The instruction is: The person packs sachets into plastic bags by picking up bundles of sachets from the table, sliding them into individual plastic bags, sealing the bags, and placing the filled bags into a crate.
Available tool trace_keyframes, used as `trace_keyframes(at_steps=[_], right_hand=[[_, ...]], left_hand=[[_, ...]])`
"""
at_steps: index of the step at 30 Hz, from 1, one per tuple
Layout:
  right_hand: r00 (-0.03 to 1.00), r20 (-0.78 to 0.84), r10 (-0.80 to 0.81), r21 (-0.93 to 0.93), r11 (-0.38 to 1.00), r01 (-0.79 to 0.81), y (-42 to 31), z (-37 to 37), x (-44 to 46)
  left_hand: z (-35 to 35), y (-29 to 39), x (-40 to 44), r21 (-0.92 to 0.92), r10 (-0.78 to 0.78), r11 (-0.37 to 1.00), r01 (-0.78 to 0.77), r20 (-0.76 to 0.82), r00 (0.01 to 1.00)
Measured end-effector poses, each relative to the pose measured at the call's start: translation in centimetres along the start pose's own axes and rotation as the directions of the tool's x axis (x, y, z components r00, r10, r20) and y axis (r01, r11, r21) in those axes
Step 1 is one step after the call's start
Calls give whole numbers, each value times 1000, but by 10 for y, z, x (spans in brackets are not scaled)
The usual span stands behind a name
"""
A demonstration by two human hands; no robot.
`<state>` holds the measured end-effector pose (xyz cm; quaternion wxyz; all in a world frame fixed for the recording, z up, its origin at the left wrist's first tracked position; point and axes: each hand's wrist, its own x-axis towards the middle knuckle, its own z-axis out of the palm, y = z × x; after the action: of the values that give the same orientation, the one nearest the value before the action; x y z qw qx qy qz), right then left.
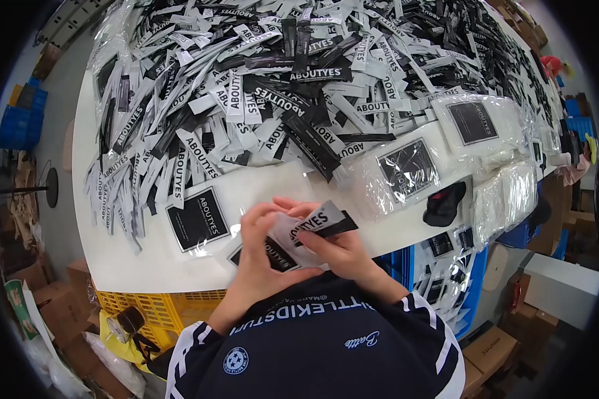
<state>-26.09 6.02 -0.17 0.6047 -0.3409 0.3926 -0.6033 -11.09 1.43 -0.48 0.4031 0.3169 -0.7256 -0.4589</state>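
My left hand [251, 243] is curled around a clear plastic bag with a black ABOUTYES label [279, 256], held in front of my chest at the table's near edge. Between the thumb and fingers of my right hand [345, 254] are white and black ABOUTYES stick packets [316, 225], their inner ends close to the bag. Whether those ends are inside the bag, I cannot tell. A flat stack of clear bags with a black label [198, 219] lies on the white table just left of my hands.
A large heap of black and white packets [273, 86] covers the table's far side. Filled bags [406, 169] and wrapped packs [506, 196] lie to the right, near a small black object [444, 204]. Below the edge stand a yellow crate [146, 316] and a blue crate [472, 292].
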Motion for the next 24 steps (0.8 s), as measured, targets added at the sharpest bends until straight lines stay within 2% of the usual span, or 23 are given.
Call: trace_keyframes(at_steps=[3,5,6,7,8,9,10,12,13,14,16,17,20,23,24], right_hand=[[1000,-15,0,41,999,1,2,-14,-2],[997,-55,59,55,997,-56,-4,-13,-2],[971,-231,-55,120,989,84,-9,0,2],[963,-226,-145,-162,981,110,-12,-4,1],[954,-194,-230,-432,893,127,-17,-12,0],[943,-139,-303,-667,733,137,-21,-17,0],[925,-50,-376,-779,595,200,-16,-18,3],[992,66,-111,-754,645,123,-21,-19,-3],[992,126,26,-746,662,77,-24,-22,-7],[959,200,199,-666,746,-17,-26,-28,-6],[898,292,330,-625,776,-83,-20,-43,-3],[856,340,389,-604,788,-118,-15,-47,-3],[880,190,436,-471,826,-308,6,-36,-6],[885,114,452,-514,789,-337,6,-26,-6],[862,171,477,-477,806,-351,7,-29,-7]], left_hand=[[-27,-4,3,230,-266,945,232,128,955],[-39,-9,7,219,-285,943,252,137,949],[-41,-11,9,213,-292,942,259,141,946],[-41,-10,9,213,-284,944,252,137,949],[-40,-8,10,212,-276,946,245,130,952],[-38,-6,10,211,-267,948,238,122,956],[-37,-4,10,216,-299,938,271,113,947],[-36,-1,9,229,-362,915,332,102,927],[-37,-2,9,226,-320,932,283,146,936],[-38,-4,7,218,-277,947,235,188,942],[-37,-4,5,217,-235,959,184,243,941],[-35,-2,4,228,-238,957,180,258,936],[-26,4,3,190,-243,962,194,282,928],[-28,4,3,138,-295,955,262,368,882],[-32,4,4,94,-325,944,315,417,849]])
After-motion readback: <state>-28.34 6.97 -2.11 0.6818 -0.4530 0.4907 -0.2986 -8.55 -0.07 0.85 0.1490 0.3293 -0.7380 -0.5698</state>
